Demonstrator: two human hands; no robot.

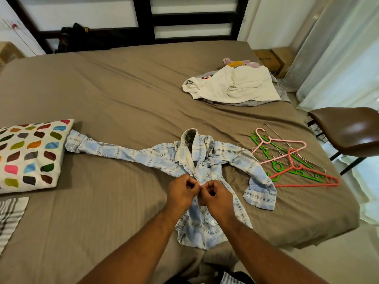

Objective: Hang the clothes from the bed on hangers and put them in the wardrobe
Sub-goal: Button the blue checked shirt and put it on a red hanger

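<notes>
Risk, as judged: the button is small and both grips are fingertip-only, so it may slip out or the two front edges may shift and mate with the wrong hole. Cause would be loose cloth lying flat on the soft bed (123, 89) with nothing to tension it. Cannot tell whether the button is going in or coming out.

Left hand (180, 191) and right hand (215, 194) meet knuckle to knuckle, fingers curled, each pinching the front edge of the plaid shirt (160, 156) at mid-chest. Forearms converge from below.

Shirt spreads out from the grip: collar just beyond, hem toward the person, one sleeve reaching far left to the pillow (30, 154). Hangers (291, 158) lie right of the grip, untouched; pile of clothes (235, 85) well beyond.
</notes>
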